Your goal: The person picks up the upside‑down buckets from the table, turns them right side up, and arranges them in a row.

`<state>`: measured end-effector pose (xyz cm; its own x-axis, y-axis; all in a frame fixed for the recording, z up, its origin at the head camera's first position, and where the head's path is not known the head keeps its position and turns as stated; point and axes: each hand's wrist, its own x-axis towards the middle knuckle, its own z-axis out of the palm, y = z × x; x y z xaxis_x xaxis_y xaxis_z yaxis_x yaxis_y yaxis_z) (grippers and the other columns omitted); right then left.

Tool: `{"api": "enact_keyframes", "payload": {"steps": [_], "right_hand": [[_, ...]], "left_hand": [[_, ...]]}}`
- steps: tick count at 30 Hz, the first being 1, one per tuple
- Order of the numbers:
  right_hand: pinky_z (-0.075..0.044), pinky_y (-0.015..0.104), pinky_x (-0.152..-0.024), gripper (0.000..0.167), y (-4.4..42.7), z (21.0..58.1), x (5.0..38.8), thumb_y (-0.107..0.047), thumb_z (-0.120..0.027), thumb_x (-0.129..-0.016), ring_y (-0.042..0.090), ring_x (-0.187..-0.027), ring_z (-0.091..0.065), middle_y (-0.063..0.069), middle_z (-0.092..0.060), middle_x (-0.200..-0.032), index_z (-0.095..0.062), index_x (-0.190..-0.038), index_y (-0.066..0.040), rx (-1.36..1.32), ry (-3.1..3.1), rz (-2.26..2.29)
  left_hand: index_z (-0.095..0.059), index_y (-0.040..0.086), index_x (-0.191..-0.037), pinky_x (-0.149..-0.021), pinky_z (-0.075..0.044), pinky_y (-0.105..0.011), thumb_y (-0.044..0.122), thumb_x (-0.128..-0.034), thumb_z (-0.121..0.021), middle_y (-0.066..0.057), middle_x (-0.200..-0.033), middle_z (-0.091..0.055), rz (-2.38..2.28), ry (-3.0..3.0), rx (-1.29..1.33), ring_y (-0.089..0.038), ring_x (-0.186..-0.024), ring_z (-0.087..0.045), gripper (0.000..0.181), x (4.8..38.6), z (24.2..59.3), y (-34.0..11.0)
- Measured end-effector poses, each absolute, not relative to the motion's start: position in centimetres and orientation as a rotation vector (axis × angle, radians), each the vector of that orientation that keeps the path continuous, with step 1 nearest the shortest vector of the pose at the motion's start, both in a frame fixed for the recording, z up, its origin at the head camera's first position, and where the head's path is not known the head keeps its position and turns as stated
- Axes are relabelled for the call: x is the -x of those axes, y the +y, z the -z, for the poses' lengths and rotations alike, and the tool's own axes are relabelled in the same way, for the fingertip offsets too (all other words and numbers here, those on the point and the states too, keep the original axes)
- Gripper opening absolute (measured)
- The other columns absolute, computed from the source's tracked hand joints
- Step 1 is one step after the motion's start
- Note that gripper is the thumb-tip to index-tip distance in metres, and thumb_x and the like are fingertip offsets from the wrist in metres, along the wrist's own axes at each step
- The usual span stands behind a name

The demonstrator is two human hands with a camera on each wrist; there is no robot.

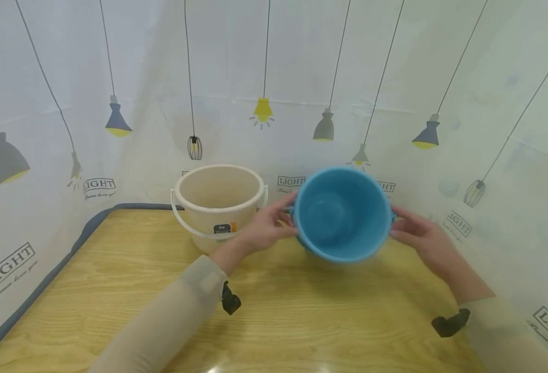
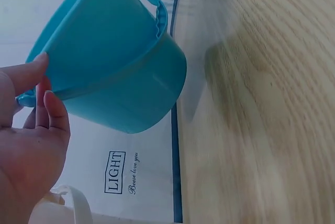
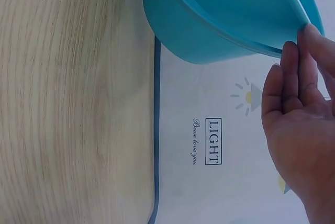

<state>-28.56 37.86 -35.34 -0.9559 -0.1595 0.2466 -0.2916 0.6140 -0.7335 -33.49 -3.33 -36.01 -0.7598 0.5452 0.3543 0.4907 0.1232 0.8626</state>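
Note:
A blue bucket is held up off the table between both hands, its mouth tilted toward the head camera. My left hand pinches its left side by the rim, near where the handle joins. On the opposite side my right hand pinches the rim with thumb and fingers. The blue handle hangs along the bucket's outside in the left wrist view. Just left of it stands a cream bucket, upright on the table, partly behind my left hand; its white handle hangs down in front.
The wooden table has dark blue edging along its back and left. A pale sheet printed with hanging lamps rises behind and to both sides. A black strap piece sits at the left wrist, another at the right.

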Motion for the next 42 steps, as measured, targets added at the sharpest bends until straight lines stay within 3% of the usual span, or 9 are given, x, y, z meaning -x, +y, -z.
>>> {"api": "enact_keyframes", "payload": {"steps": [5,10,12,17,22,27,30,36,42], "right_hand": [[-0.055,0.017,-0.096,0.065,38.2,35.3,28.7,-0.039,-0.071,-0.108,-0.003,-0.115,-0.069,-0.007,-0.077,-0.126,-0.045,-0.168,-0.036,-0.352,-2.714,-1.225],[-0.055,0.04,-0.11,0.064,38.1,35.1,28.7,-0.038,-0.068,-0.11,-0.004,-0.125,-0.059,0.002,-0.067,-0.15,-0.043,-0.169,-0.037,-0.376,-2.704,-1.231],[-0.053,0.042,-0.114,0.063,37.9,35.0,28.7,-0.037,-0.067,-0.111,-0.006,-0.131,-0.056,0.006,-0.059,-0.162,-0.043,-0.169,-0.036,-0.412,-2.687,-1.251],[-0.049,0.014,-0.108,0.06,37.2,35.1,29.0,-0.034,-0.063,-0.113,0.007,-0.152,-0.051,0.001,-0.049,-0.173,-0.042,-0.169,-0.038,-0.479,-2.639,-1.372],[-0.052,0.014,-0.107,0.059,36.8,35.1,29.4,-0.037,-0.058,-0.116,0.027,-0.165,-0.039,-0.005,-0.04,-0.178,-0.037,-0.171,-0.041,-0.488,-2.578,-1.57],[-0.054,0.019,-0.112,0.059,36.7,35.4,30.1,-0.021,-0.049,-0.119,0.01,-0.162,-0.041,0.002,-0.028,-0.183,-0.031,-0.175,-0.026,-0.638,-2.374,-1.913],[-0.055,0.02,-0.111,0.058,36.6,35.5,30.3,-0.021,-0.046,-0.119,-0.001,-0.153,-0.049,0.004,-0.029,-0.183,-0.031,-0.175,-0.024,-0.674,-2.314,-1.977],[-0.055,0.02,-0.112,0.057,36.3,35.7,31.1,-0.025,-0.043,-0.12,0.002,-0.152,-0.05,0.007,-0.029,-0.182,-0.029,-0.175,-0.025,-0.662,-2.293,-2.005],[-0.053,0.019,-0.113,0.058,35.9,35.9,32.1,-0.032,-0.044,-0.12,0.008,-0.154,-0.049,0.011,-0.029,-0.181,-0.028,-0.175,-0.027,-0.606,-2.292,-2.047]], "left_hand": [[-0.033,0.04,-0.173,-0.092,-0.065,-0.04,0.014,-0.1002,-0.081,-0.003,-0.16,-0.058,-1.696,2.381,-1.1,-0.025,-0.11,-0.068,0.091,33.5,35.9,-3.7],[-0.031,0.042,-0.173,-0.115,-0.057,-0.055,0.018,-0.103,-0.079,-0.005,-0.17,-0.051,-1.741,2.306,-1.134,-0.034,-0.144,-0.059,0.088,33.7,35.7,-3.7],[-0.029,0.041,-0.174,-0.122,-0.051,-0.059,0.016,-0.1043,-0.077,-0.002,-0.177,-0.042,-1.783,2.233,-1.137,-0.039,-0.155,-0.051,0.088,33.7,35.7,-3.7],[-0.028,0.041,-0.174,-0.126,-0.047,-0.056,0.018,-0.1072,-0.073,0.012,-0.18,-0.033,-1.846,2.131,-1.112,-0.037,-0.161,-0.044,0.084,33.8,35.8,-3.5],[-0.028,0.039,-0.174,-0.128,-0.043,-0.059,0.023,-0.1099,-0.069,0.008,-0.181,-0.033,-1.885,2.085,-1.102,-0.038,-0.161,-0.044,0.078,34.1,36.0,-3.2],[-0.026,0.046,-0.173,-0.131,-0.039,-0.059,0.033,-0.1113,-0.066,0.012,-0.18,-0.033,-1.917,2.064,-0.96,-0.03,-0.162,-0.043,0.075,34.2,36.1,-3.1],[-0.026,0.047,-0.173,-0.132,-0.039,-0.058,0.034,-0.112,-0.064,0.007,-0.181,-0.031,-1.963,2.004,-0.874,-0.03,-0.164,-0.039,0.073,34.2,36.0,-2.9],[-0.031,0.043,-0.173,-0.132,-0.038,-0.06,0.028,-0.115,-0.058,-0.003,-0.181,-0.033,-2.068,1.934,-0.75,-0.031,-0.167,-0.033,0.065,34.6,36.1,-2.1],[-0.036,0.041,-0.171,-0.131,-0.037,-0.066,0.03,-0.1172,-0.052,-0.007,-0.18,-0.035,-2.143,1.918,-0.658,-0.034,-0.165,-0.036,0.057,35.4,36.1,-1.2]]}}
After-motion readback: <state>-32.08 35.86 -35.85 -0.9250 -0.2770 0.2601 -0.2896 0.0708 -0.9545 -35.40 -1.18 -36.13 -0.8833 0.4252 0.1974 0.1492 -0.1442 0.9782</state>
